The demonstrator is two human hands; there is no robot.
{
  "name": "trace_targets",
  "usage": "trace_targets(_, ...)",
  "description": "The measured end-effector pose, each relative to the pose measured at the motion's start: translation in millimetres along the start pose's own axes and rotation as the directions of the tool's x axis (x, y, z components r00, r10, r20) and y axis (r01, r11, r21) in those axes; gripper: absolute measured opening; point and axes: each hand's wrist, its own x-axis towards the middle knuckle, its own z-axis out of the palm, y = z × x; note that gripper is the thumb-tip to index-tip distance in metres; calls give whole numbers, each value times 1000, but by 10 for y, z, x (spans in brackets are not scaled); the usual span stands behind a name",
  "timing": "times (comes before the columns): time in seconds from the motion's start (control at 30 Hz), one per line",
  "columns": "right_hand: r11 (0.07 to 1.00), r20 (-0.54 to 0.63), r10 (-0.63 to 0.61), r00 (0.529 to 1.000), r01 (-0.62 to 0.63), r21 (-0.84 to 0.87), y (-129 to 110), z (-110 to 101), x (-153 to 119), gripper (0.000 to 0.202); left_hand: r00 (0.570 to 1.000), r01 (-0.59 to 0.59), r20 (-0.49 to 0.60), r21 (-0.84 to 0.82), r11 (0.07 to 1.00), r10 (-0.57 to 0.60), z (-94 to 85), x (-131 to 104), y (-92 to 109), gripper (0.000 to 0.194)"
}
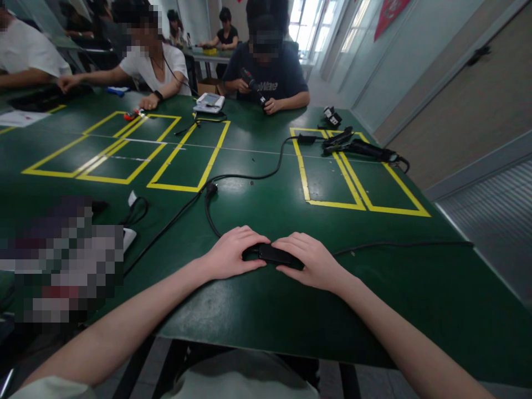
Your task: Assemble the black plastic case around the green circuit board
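Observation:
Near the front of the green table (266, 310) lies a slim black power adapter (277, 255) with a cable at each end. My left hand (233, 253) grips its left end, thumb and fingers around the cable side. On the adapter's right end my right hand (311, 260) is closed, thumb and fingertips along its edges. A black plug (211, 189) on a short cable rests beyond my left hand. Another black cable runs out to the right past my right hand.
Yellow tape rectangles (361, 208) mark the table. A black clamp-like tool (361, 148) lies at the back right, near a small black-and-white object (332, 116). Across the table, a person (266, 72) holds a dark tool. Other people sit at the left, near a white device (209, 103).

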Motion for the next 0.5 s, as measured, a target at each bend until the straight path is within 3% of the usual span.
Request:
trace_targets(0.17, 992, 32, -35, 999, 39, -116, -30, 28, 86, 21, 1000, -10, -2, 2, 1000, 10, 13, -3, -15, 33)
trace_targets(0.3, 998, -55, -17, 998, 14, -55, -7, 70, 86, 18, 996, -29, -82, 27, 999, 31, -17, -16, -53, 52)
trace_targets(0.4, 994, -184, 103, 977, -98, 38, 136, 39, 39, 15, 974, -47, -220, 61, 997, 59, -87, -23, -104, 55)
trace_targets(0.5, 942, -351, 334, 875, -306, 135, 390, -114, -63, 19, 946, -32, -319, 87, 996, 58, -143, -27, -143, 48)
